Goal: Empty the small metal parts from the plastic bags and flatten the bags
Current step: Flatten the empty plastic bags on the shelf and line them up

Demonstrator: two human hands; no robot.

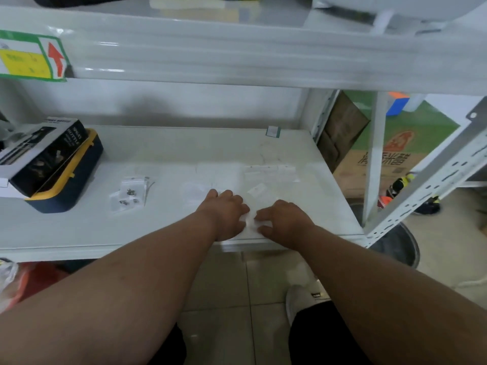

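My left hand [226,213] and my right hand [283,219] rest side by side near the front edge of the white shelf [79,227]. Between their fingertips lies a small clear plastic bag [251,219], and both hands pinch or press it against the shelf. Several empty clear bags [268,173] lie flat just beyond the hands, faint against the white surface. To the left sits a small pile of clear bags with dark metal parts inside [129,194]. Whether the bag between my hands holds any parts is hidden.
A black printed box [44,156] lies on a yellow and dark blue case [71,185] at the shelf's left. An upper shelf beam [237,56] hangs overhead. A perforated metal upright [427,185] stands at the right, with cardboard boxes [379,159] behind it on the floor.
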